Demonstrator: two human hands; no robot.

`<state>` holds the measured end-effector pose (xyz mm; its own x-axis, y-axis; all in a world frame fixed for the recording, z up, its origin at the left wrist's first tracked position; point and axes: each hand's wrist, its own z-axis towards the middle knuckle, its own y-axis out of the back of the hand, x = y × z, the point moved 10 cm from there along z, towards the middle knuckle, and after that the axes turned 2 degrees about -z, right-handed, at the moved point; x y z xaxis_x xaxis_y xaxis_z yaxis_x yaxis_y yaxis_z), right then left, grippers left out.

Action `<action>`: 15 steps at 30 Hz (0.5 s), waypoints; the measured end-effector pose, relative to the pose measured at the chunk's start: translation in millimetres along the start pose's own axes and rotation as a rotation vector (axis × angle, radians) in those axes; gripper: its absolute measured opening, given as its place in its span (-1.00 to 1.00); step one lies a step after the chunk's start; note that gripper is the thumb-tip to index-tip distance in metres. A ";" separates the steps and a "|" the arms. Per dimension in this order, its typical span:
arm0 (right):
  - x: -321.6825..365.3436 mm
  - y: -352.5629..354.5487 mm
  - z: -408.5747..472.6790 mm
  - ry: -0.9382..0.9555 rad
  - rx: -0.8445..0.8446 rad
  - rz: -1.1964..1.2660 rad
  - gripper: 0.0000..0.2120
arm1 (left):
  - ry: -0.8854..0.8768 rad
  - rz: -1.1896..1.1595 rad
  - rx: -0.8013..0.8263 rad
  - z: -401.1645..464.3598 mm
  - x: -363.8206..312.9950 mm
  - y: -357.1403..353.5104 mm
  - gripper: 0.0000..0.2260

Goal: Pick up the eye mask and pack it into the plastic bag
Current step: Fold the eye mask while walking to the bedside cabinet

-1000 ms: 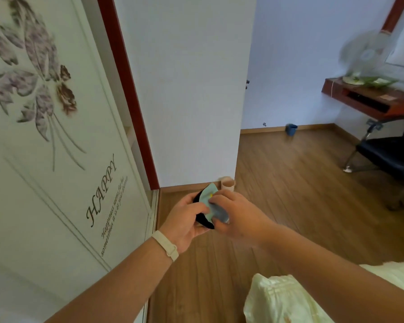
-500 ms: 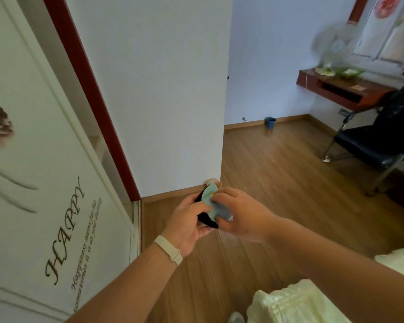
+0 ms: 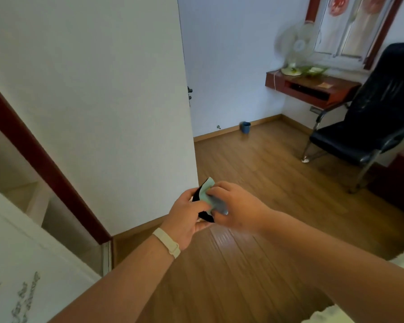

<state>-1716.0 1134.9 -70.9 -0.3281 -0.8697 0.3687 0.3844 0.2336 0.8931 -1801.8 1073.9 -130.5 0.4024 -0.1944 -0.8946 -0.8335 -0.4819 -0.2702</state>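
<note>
Head view: left hand (image 3: pixel 184 214) and right hand (image 3: pixel 233 206) both grip the soft black-and-teal fabric eye mask (image 3: pixel 207 199); no plastic bag is discernible, so packing appears outstanding.

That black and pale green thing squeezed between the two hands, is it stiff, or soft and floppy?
Probably soft: the eye mask looks bent and bunched between the left hand and right hand, its green corner curling upward. Likely light too, since fingertips alone seem to pinch it. Any plastic bag around it is too blurred to tell.
</note>
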 end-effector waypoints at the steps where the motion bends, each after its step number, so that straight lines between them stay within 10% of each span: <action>1: -13.9 4.9 3.9 -0.014 -0.007 -0.010 -0.54 | 0.001 0.014 0.010 13.2 -3.5 -10.0 -0.66; 15: -178.3 53.8 20.3 -0.302 -0.058 -0.097 -0.60 | 0.107 0.057 0.282 145.7 -11.7 -142.5 -0.66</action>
<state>-1654.3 1311.4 -83.3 -0.6038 -0.7162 0.3499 0.3841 0.1233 0.9150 -1743.0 1269.3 -133.4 0.3771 -0.3107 -0.8725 -0.9221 -0.2148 -0.3220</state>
